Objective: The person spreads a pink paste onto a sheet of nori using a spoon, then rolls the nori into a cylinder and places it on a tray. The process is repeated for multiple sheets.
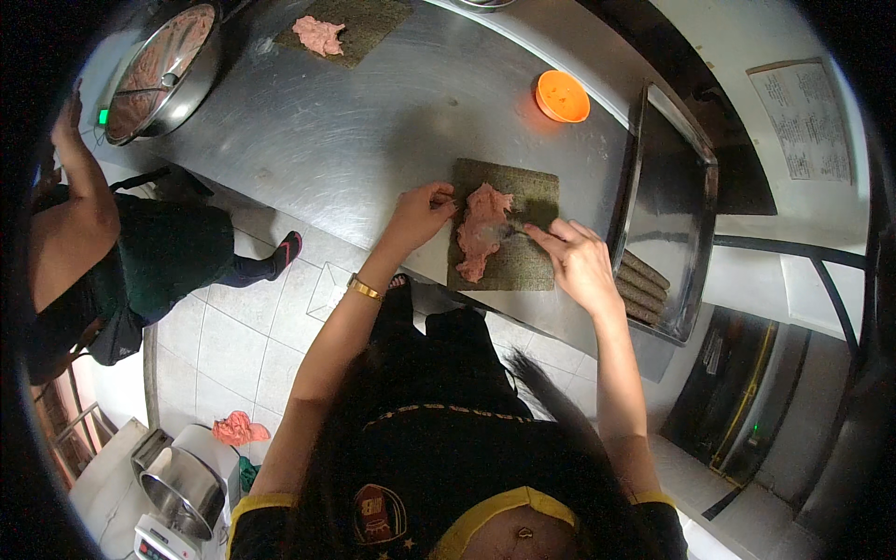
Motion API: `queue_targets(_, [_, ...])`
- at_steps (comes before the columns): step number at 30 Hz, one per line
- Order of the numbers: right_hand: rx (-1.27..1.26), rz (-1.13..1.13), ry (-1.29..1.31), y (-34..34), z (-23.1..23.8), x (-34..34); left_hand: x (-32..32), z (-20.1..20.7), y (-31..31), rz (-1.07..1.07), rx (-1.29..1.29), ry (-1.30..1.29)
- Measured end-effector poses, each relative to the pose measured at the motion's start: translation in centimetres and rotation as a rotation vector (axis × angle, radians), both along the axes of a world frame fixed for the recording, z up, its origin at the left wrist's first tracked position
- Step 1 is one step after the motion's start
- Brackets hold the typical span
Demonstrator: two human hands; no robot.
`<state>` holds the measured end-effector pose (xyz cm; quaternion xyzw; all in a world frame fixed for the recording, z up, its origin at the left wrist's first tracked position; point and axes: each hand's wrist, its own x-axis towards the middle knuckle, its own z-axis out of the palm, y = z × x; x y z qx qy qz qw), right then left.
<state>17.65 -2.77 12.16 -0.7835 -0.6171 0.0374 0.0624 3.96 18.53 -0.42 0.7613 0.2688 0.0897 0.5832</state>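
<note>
A dark green seaweed sheet (pixel 534 264) lies on the steel table in front of me. Pink minced paste (pixel 479 245) is spread in a ragged strip down its left half. In my right hand (pixel 581 261) is a metal spoon (pixel 505 230), its blurred bowl against the paste and the index finger stretched along its handle. Just off the sheet's left edge is my left hand (pixel 422 217), fingers loosely curled and apart from the thumb, with nothing seen in it.
An orange bowl (pixel 563 96) stands beyond the sheet. To the right, a metal tray (pixel 679 224) holds several dark rolls (pixel 642 287). At far left are a large steel bowl of pink paste (pixel 191 103) and a co-worker (pixel 89 224); another seaweed sheet (pixel 369 33) bears paste.
</note>
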Motion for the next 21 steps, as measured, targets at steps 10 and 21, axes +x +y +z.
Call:
queue_targets(10, [0.086, -0.023, -0.084, 1.8, -4.3, 2.5, 0.8, -0.4, -0.4, 0.033, 0.125, 0.029])
queue_targets(21, [0.077, -0.040, -0.041, 4.0, -5.4, 4.2, 1.1, -0.4, -0.4, 0.029, 0.154, 0.031])
